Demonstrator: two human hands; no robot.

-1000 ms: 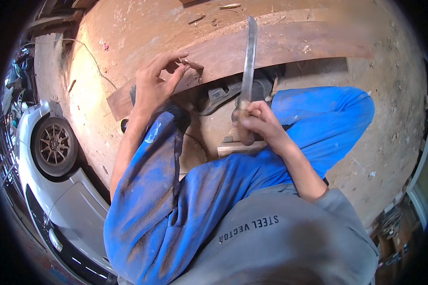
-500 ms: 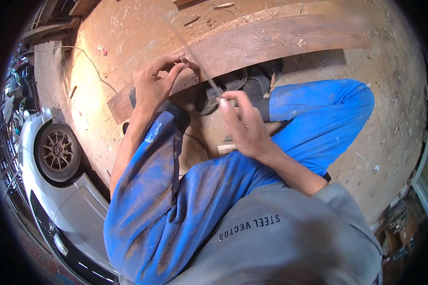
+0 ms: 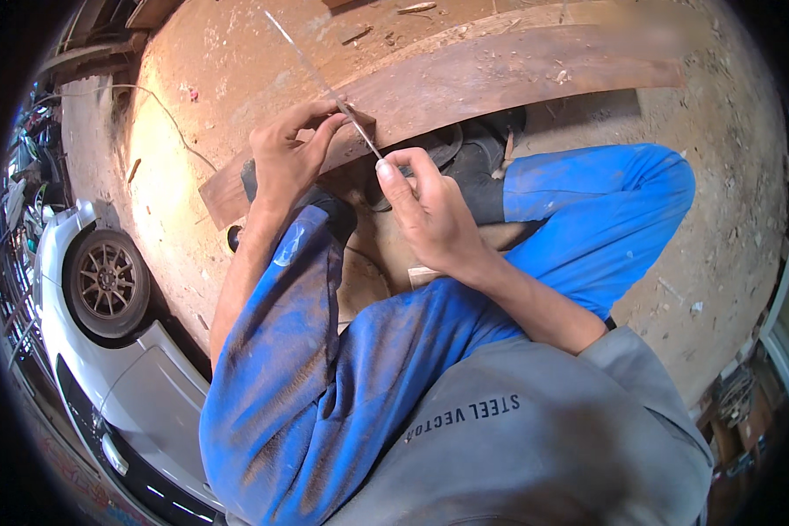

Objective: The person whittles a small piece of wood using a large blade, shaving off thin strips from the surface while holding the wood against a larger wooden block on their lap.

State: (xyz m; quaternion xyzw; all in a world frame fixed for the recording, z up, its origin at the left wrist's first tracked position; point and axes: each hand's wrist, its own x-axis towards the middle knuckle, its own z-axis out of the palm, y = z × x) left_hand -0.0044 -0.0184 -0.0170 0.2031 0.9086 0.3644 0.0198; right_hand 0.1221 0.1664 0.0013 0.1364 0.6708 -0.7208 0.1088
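A reddish-brown wooden plank (image 3: 465, 96) lies across the floor in front of my bent legs. My left hand (image 3: 294, 153) pinches a small piece of dark wood (image 3: 362, 119) at the plank, near its left part. My right hand (image 3: 430, 206) is closed around the handle of a long, straight-bladed knife (image 3: 302, 61), seen nearly edge-on. The blade slants up and left from my fist, crossing the small piece beside my left fingertips; whether it touches the wood I cannot tell. The knife's handle is mostly hidden in my fist.
Dark footwear (image 3: 473, 158) is beside the plank's near edge. A pale block (image 3: 425, 276) shows under my right forearm. A white car with a bronze-spoked wheel (image 3: 105, 280) stands at the left. Wood chips and a cord (image 3: 175, 118) lie on the dusty floor; clutter (image 3: 736, 403) lines the right edge.
The knife has swung from upright to slanting up and left, across the small wood piece. My right hand has turned and moved up and left. My left hand stays at the plank.
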